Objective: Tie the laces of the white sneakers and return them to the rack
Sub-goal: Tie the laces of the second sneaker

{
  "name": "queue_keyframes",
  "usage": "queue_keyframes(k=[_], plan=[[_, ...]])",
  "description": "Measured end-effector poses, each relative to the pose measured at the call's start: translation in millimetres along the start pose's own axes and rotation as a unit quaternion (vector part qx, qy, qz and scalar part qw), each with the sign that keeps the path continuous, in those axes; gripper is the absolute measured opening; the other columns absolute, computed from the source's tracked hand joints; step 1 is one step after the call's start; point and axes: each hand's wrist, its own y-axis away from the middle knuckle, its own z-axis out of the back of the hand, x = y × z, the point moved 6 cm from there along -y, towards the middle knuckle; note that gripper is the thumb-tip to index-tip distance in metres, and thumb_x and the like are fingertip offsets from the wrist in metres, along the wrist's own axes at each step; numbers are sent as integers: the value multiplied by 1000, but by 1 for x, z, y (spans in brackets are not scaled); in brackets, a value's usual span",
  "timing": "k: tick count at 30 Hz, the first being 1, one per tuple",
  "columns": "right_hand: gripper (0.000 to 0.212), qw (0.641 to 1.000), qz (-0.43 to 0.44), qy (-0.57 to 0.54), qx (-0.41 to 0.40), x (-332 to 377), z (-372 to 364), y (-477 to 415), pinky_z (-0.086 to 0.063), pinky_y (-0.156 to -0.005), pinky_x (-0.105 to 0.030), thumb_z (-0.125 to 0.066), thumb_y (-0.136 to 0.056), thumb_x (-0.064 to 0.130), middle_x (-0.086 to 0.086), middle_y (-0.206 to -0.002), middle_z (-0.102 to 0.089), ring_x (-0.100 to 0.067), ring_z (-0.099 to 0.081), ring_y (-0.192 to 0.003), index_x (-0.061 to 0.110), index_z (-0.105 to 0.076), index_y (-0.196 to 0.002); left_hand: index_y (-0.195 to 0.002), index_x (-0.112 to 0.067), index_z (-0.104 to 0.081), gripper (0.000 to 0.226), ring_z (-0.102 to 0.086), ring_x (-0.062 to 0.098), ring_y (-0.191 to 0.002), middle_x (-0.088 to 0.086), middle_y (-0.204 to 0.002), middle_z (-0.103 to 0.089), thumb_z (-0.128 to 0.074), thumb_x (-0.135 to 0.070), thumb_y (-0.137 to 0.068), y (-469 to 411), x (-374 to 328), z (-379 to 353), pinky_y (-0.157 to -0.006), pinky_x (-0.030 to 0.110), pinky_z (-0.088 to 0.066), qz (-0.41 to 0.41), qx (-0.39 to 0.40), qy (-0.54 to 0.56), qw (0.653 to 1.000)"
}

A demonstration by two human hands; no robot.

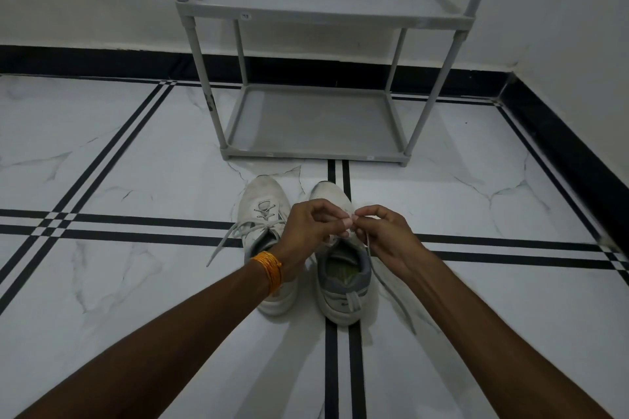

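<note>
- Sneakers sit side by side on the floor, toes toward the rack, handy for lacing and returning.
- Right sneaker: left hand and right hand each pinch its lace above the tongue, judged mid-knot.
- Left sneaker: laces trail loose.
- Rack shelves hold nothing.
</note>
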Motion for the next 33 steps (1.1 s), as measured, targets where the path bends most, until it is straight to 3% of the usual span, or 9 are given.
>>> queue_keyframes(k=[3, 6, 9, 13, 18, 23, 28, 30, 33], plan=[[14, 999, 10, 10, 34, 3, -5, 1, -58, -72, -35, -64, -84, -2, -16, -91, -69, -23, -65, -77, 11, -68, -86, -99, -6, -45, 40, -73, 20, -69, 17, -82, -75, -79, -11, -78, -3, 3, -1, -51, 20, -52, 24, 10, 18, 999], [13, 997, 40, 47, 55, 12, -7, 2, -56, -89, -41, -62, -84, -4, -19, -99, -69, -29, -67, -93, 8, -68, -88, -112, -5, -53, 42, -73, 18, -71, 19, -87, -75, -78, -13, -79, -7, 5, -1, -57, 21, -56, 45, 23, 17, 999], [13, 989, 87, 102, 57, 20, -6, 3, -57, -78, -30, -64, -84, -4, -21, -98, -71, -26, -69, -91, 8, -68, -88, -105, 2, -66, 27, -73, 20, -73, 22, -89, -74, -74, -9, -82, -8, 6, 0, -67, 25, -59, 30, 21, 31, 999], [19, 973, 162, 163, 33, 27, -5, 10, -55, -68, -23, -72, -81, 4, -14, -90, -74, -21, -72, -83, 8, -63, -98, -99, 9, -63, 24, -69, 14, -65, 17, -81, -72, -71, -9, -85, -6, 10, -1, -60, 19, -57, 26, -22, 41, 999], [16, 882, 311, 353, -14, 30, -14, 22, -55, -76, -19, -72, -84, 15, -1, -95, -72, -13, -68, -86, 16, -68, -99, -92, 2, -66, 19, -74, 23, -69, 17, -81, -74, -73, -14, -84, -13, 8, 6, -65, 29, -61, -14, -87, -63, 994], [20, 792, 324, 518, -10, 28, -27, 19, -40, -80, -19, -56, -94, 17, -10, -106, -67, -20, -60, -95, 10, -68, -108, -91, -5, -69, 16, -73, 18, -64, 9, -78, -74, -73, -18, -85, -9, 1, 0, -60, 26, -61, -69, -56, -192, 977], [35, 715, 288, 636, 31, 20, -35, 18, -35, -84, -23, -62, -91, 18, -15, -120, -54, -26, -53, -107, 6, -55, -123, -98, -11, -70, 13, -72, 18, -79, 8, -89, -76, -69, -18, -87, -7, -14, -3, -79, 33, -59, -180, -25, -350, 919], [39, 711, 272, 648, 33, 19, -35, 17, -36, -87, -25, -65, -89, 16, -16, -122, -52, -27, -51, -111, 5, -53, -124, -110, -14, -69, 20, -70, 22, -91, 9, -101, -76, -61, -18, -93, -6, -16, -9, -87, 34, -55, -206, 5, -419, 884], [32, 734, 252, 630, 20, 16, -32, 14, -37, -82, -25, -63, -90, 13, -16, -117, -54, -27, -54, -105, 5, -55, -120, -116, -16, -68, 25, -67, 24, -98, 7, -109, -73, -55, -16, -95, -9, -14, -16, -89, 33, -51, -225, 27, -490, 842]])
